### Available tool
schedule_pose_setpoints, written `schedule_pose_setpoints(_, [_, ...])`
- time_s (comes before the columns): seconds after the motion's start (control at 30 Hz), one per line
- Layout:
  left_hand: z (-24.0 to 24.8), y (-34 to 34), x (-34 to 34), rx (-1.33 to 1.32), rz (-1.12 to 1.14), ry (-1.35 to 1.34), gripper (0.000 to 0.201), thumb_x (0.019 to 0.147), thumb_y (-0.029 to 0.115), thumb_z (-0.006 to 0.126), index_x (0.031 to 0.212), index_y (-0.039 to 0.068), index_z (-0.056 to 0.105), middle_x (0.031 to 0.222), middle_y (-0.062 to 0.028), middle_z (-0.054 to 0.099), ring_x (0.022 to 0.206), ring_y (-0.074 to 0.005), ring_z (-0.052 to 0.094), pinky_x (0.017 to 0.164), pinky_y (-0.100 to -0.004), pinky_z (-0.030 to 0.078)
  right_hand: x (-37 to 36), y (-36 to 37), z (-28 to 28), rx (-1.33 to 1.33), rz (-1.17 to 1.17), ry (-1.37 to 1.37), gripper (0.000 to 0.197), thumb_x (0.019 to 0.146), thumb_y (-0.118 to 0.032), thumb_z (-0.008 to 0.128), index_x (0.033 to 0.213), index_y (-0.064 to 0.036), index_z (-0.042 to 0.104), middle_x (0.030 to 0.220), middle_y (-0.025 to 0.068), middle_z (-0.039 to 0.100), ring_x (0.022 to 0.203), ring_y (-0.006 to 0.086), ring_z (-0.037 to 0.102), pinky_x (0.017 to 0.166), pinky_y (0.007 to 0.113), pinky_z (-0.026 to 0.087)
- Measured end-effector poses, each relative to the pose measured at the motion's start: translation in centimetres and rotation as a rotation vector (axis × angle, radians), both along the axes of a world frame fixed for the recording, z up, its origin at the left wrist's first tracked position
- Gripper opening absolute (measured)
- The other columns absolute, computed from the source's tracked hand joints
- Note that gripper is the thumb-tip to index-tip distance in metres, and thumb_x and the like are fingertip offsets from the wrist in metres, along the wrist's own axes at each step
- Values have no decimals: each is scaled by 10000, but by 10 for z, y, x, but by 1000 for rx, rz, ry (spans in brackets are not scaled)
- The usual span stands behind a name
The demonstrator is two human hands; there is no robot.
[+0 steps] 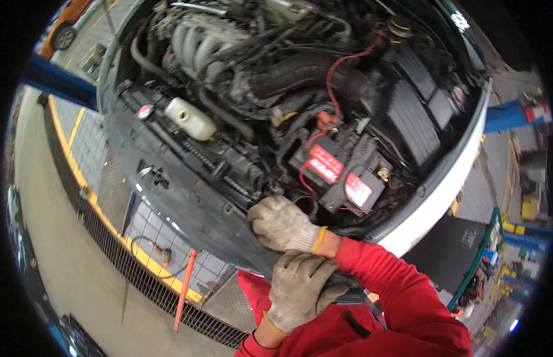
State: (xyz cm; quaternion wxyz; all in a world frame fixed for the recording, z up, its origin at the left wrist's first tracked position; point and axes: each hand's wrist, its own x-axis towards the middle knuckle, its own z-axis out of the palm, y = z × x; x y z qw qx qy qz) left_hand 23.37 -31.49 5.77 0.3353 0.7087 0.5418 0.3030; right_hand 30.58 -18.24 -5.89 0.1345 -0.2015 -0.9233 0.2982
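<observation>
Both my hands wear off-white knit gloves with yellow cuffs. My right hand (280, 224) reaches over the front edge of the engine bay, between the black radiator support (196, 160) and the battery (324, 160). Its fingers curl downward, and their tips and anything in them are hidden. My left hand (300, 287) is just below, near my right wrist, with its fingers bent and close together. A dark piece (351, 293) shows beside its thumb; I cannot make out what the hand grips. The battery has red-and-white labels, and a red cable (331, 80) runs from it.
A white reservoir (190, 119) and a red-and-white cap (145, 112) sit by the radiator support. The engine (208, 44) lies beyond. The white fender (434, 196) borders the right. Blue lift arms (59, 80) flank the car. An orange bar (185, 288) stands over the floor grate (151, 279).
</observation>
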Motion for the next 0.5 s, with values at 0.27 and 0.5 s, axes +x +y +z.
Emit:
schedule_pose_setpoints(0.27, [2,-1,0,-9,30,-25,552,921,468,891,1320,98,796,1205,-120,794,1196,-349,749,1126,-554,541,0,1,5,-6,14,-24,172,794,-148,847,956,-135,792,1315,-5,749,1195,293,688,985,468,569])
schedule_pose_setpoints(0.5, [0,-2,1,-5,29,-60,555,933,462,884,1339,96,789,1201,-124,795,1183,-362,757,1127,-552,544,0,3,4,-25,21,19,207,783,-156,859,979,-146,794,1316,-11,751,1174,297,697,972,475,575])
